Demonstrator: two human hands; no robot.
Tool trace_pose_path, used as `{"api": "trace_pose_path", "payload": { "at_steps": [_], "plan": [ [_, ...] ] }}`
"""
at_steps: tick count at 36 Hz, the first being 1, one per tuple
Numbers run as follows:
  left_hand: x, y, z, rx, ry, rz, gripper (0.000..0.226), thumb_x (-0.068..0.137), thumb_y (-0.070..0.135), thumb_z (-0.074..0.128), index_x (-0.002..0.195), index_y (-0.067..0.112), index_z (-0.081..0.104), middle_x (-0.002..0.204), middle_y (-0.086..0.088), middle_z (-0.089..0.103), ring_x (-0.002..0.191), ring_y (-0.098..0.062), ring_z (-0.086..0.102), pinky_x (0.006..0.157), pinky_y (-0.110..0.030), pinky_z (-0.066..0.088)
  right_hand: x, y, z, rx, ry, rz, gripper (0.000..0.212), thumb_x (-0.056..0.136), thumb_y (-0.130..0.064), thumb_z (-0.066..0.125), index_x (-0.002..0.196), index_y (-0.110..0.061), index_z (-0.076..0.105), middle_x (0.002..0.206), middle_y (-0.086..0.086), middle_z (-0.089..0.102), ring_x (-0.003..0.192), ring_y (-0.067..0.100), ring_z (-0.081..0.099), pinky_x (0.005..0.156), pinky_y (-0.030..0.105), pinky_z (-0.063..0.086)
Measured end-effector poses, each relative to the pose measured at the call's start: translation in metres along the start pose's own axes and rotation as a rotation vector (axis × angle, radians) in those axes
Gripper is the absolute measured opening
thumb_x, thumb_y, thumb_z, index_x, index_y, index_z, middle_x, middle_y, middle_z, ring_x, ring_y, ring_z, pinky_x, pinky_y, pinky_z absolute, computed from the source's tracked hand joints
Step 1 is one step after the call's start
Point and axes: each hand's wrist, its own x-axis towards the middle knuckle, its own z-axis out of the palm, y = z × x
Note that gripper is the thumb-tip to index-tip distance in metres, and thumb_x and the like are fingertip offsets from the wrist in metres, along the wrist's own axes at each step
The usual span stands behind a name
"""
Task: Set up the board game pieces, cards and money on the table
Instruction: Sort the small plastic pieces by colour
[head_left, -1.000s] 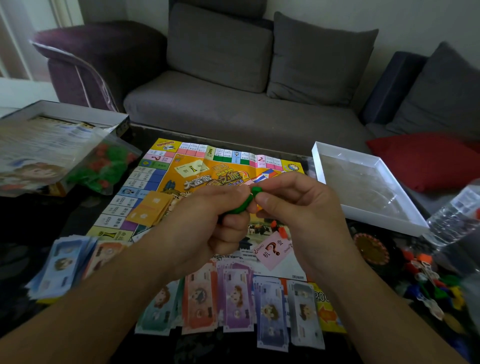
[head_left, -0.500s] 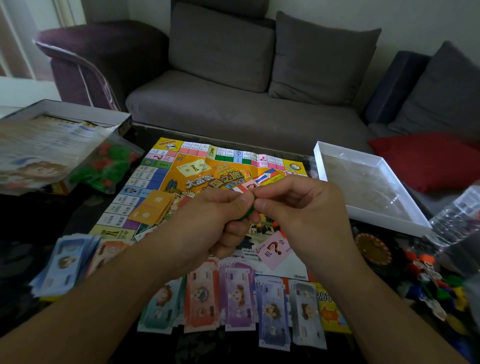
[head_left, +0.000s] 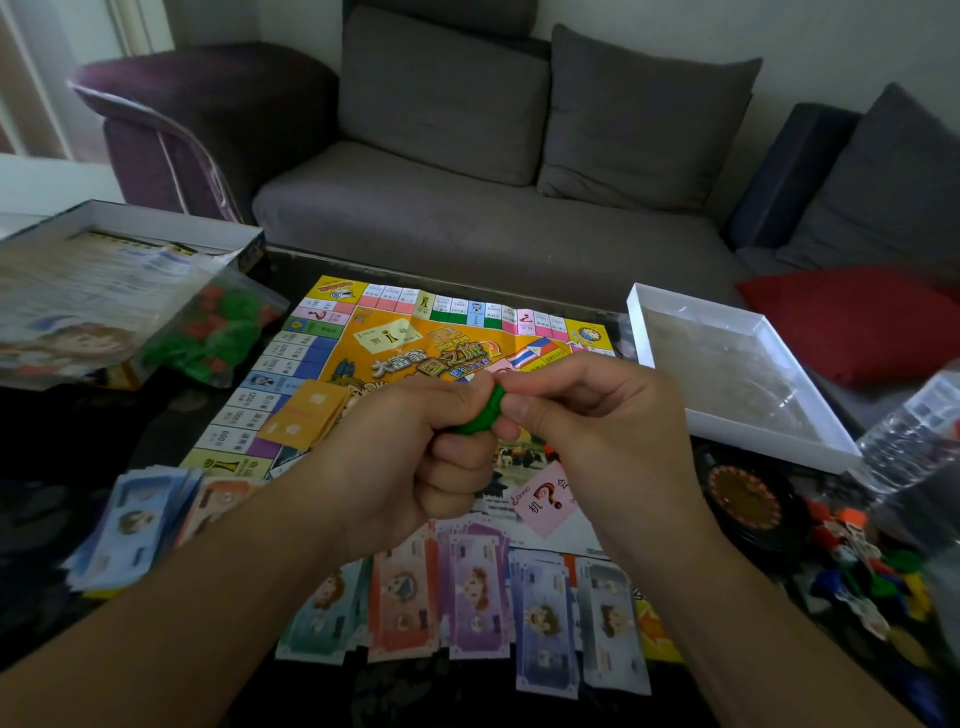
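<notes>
Both hands meet above the colourful game board (head_left: 374, 343). My left hand (head_left: 415, 447) and my right hand (head_left: 587, 415) pinch a small green piece (head_left: 483, 415) between their fingertips; most of it is hidden by the fingers. A stack of orange cards (head_left: 306, 413) lies on the board's left side, and a pink question-mark card (head_left: 545, 499) sits near its lower right. Rows of paper money (head_left: 467, 597) lie along the near edge, with a fanned stack of blue notes (head_left: 135, 525) at the left.
A box with printed sheets (head_left: 104, 291) and a bag of green and red pieces (head_left: 218, 332) stand at the left. A white box lid (head_left: 727, 426) lies at the right, beside a plastic bottle (head_left: 914, 431), a dark spinner (head_left: 737, 493) and loose coloured tokens (head_left: 872, 566). A grey sofa is behind.
Both hands stay together over the board. The green piece showed more a second ago, was almost hidden half a second ago, and now shows between the fingertips again.
</notes>
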Motion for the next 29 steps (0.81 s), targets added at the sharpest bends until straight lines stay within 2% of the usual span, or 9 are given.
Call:
{"api": "trace_pose_path", "payload": {
  "at_steps": [4, 11, 18, 22, 26, 29],
  "plan": [
    [0.0, 0.001, 0.0, -0.017, 0.009, -0.025, 0.034, 0.098, 0.035, 0.05, 0.081, 0.008, 0.061, 0.059, 0.003, 0.017, 0.048, -0.01, 0.01, 0.045, -0.022, 0.009, -0.001, 0.001, 0.001, 0.0, -0.007, -0.011, 0.014, 0.084, 0.016, 0.074, 0.088, 0.002, 0.078, 0.076, 0.018, 0.076, 0.068, 0.024, 0.074, 0.073, 0.025, 0.059],
    [0.002, 0.0, 0.002, -0.166, 0.035, -0.016, 0.039, 0.107, 0.034, 0.041, 0.081, 0.012, 0.059, 0.059, 0.006, 0.02, 0.048, -0.007, 0.011, 0.04, -0.02, 0.012, -0.003, 0.003, 0.004, -0.002, 0.006, -0.023, 0.017, 0.092, 0.007, 0.07, 0.101, -0.003, 0.081, 0.083, 0.011, 0.079, 0.084, 0.019, 0.076, 0.081, 0.023, 0.057],
    [0.003, -0.002, 0.003, -0.215, 0.065, 0.028, 0.035, 0.107, 0.033, 0.041, 0.082, 0.015, 0.058, 0.063, 0.004, 0.016, 0.051, -0.009, 0.008, 0.042, -0.022, 0.01, -0.008, 0.006, 0.009, -0.191, 0.013, -0.152, 0.019, 0.096, 0.0, 0.069, 0.106, -0.011, 0.082, 0.095, -0.004, 0.081, 0.097, 0.014, 0.076, 0.086, 0.021, 0.057],
    [0.002, 0.001, 0.003, -0.186, 0.073, 0.03, 0.036, 0.107, 0.036, 0.042, 0.081, 0.016, 0.057, 0.065, 0.004, 0.017, 0.052, -0.009, 0.009, 0.046, -0.024, 0.009, -0.008, 0.007, 0.008, -0.16, -0.001, -0.136, 0.024, 0.096, 0.003, 0.068, 0.111, -0.012, 0.081, 0.102, -0.005, 0.081, 0.102, 0.013, 0.076, 0.09, 0.023, 0.058],
    [0.005, 0.008, 0.003, -0.144, 0.072, 0.009, 0.026, 0.108, 0.035, 0.042, 0.091, 0.017, 0.05, 0.063, 0.004, 0.022, 0.048, -0.008, 0.014, 0.043, -0.021, 0.011, -0.006, 0.004, 0.005, -0.174, -0.045, -0.138, 0.033, 0.099, 0.005, 0.064, 0.122, -0.014, 0.076, 0.115, -0.007, 0.079, 0.114, 0.011, 0.072, 0.099, 0.028, 0.057],
    [0.005, 0.011, -0.002, -0.102, 0.091, -0.015, 0.026, 0.108, 0.038, 0.045, 0.101, 0.015, 0.057, 0.065, 0.004, 0.022, 0.049, -0.009, 0.015, 0.045, -0.022, 0.011, -0.004, 0.005, 0.005, -0.134, -0.058, -0.078, 0.047, 0.098, 0.009, 0.061, 0.136, -0.019, 0.067, 0.125, -0.007, 0.076, 0.121, 0.011, 0.069, 0.104, 0.031, 0.055]
  ]
}}
